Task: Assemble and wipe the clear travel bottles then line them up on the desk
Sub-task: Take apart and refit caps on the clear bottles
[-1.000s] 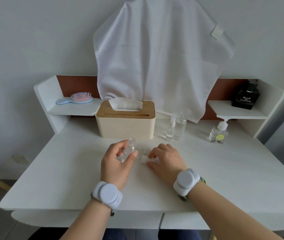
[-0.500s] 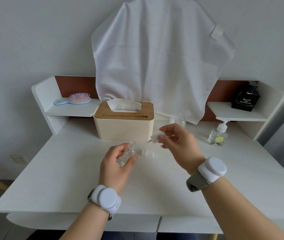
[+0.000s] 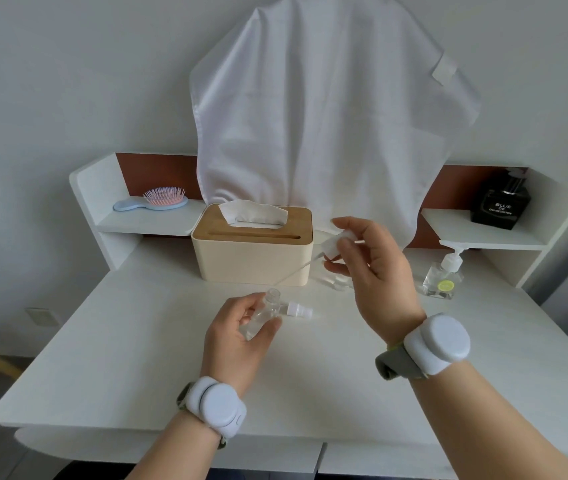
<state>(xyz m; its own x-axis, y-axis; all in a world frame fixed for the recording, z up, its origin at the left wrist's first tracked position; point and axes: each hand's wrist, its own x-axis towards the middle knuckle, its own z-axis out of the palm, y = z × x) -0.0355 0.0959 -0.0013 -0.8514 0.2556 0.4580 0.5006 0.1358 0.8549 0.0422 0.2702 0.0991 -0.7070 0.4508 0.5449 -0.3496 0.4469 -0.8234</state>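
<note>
Clear plastic, the uncapped bottle (image 3: pixel 262 313) tilts in my left hand (image 3: pixel 241 336), fingers curled round it just above the white bench (image 3: pixel 137 358). Higher and farther, my right hand (image 3: pixel 374 271) pinches a white spray pump (image 3: pixel 334 244), its thin tube trailing down-left.

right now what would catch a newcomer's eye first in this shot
Probably the big white cloth hanging on the wall above the desk. Next, mid-desk, the left hand grips an open clear bottle while the raised right hand pinches a white spray top whose thin tube slants down toward it. Behind them stands a wood-lidded tissue box.
</note>
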